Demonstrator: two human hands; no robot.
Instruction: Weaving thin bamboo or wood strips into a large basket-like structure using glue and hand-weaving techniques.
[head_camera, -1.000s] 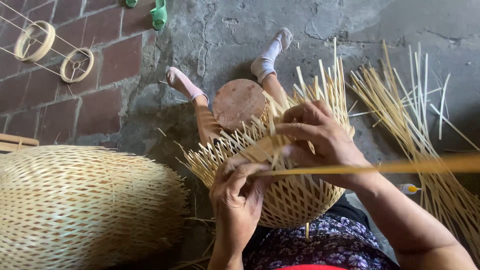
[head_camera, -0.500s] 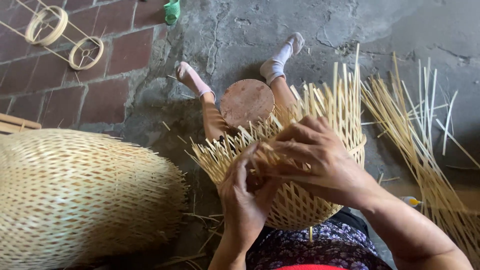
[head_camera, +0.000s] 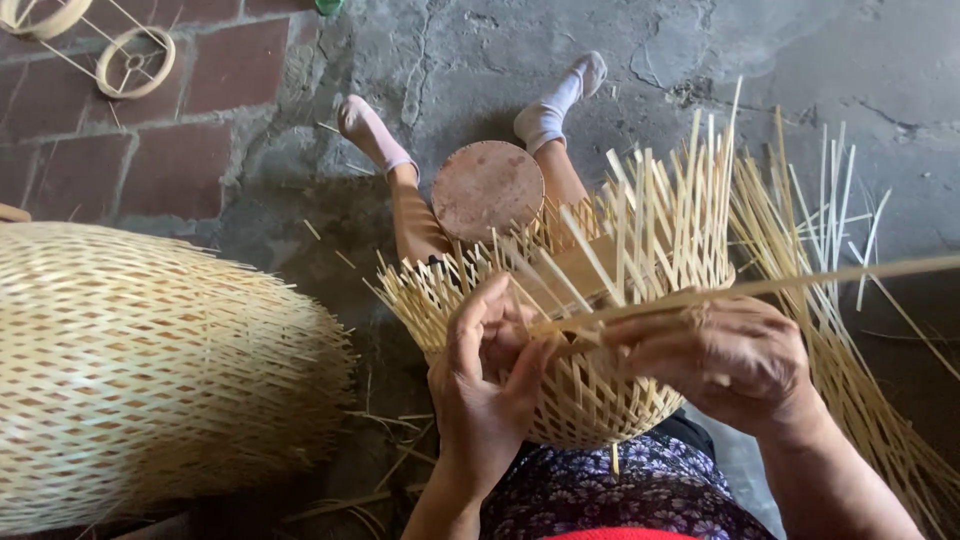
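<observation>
since half a second ago our right hand (head_camera: 730, 360) has drawn a long bamboo strip (head_camera: 800, 282) out rightward, pinching it closed; our left hand (head_camera: 485, 385) curls against the half-woven basket (head_camera: 600, 400) on our lap, fingers pressing the weave there.

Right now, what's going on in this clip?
A seated person is weaving a bamboo basket held on their lap. The left hand grips the woven wall near the rim, while the right hand holds a long bamboo strip laid across the loose upright strips. The rim is unfinished. A larger woven basket lies on its side to the left, and a bundle of spare strips lies on the floor to the right.
</observation>
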